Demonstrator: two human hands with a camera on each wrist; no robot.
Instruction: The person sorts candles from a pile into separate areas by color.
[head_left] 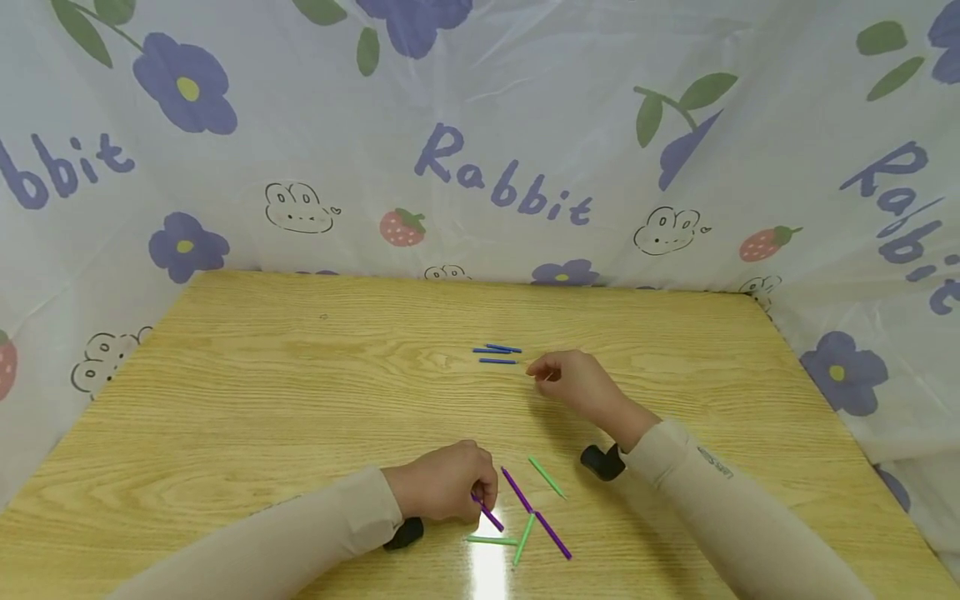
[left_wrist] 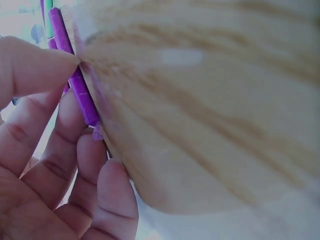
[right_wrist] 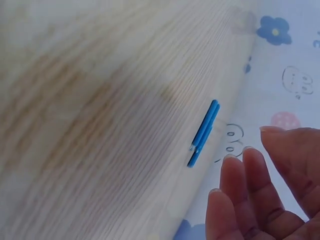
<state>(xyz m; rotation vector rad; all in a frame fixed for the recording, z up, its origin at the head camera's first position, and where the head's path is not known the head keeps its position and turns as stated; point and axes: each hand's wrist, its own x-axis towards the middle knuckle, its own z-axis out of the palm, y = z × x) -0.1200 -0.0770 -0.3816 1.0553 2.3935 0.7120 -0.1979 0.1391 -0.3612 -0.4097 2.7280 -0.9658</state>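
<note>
Low in the head view, my left hand [head_left: 444,482] pinches a slim purple stick [head_left: 491,516] between thumb and fingers. The left wrist view shows that purple stick [left_wrist: 86,102] close up, with a small clear tip at its lower end. My right hand [head_left: 576,385] hovers just right of the blue sticks [head_left: 498,362], which lie close together farther back. Its fingers are loosely bent and hold nothing. In the right wrist view, the blue sticks [right_wrist: 206,125] lie apart from the fingertips [right_wrist: 231,167].
Between the forearms lie two more purple sticks [head_left: 553,536] and three green sticks [head_left: 548,477], some touching end to end. All rest on a wooden table [head_left: 300,375]. A printed curtain [head_left: 495,100] with flowers and rabbits hangs behind the table and at both sides.
</note>
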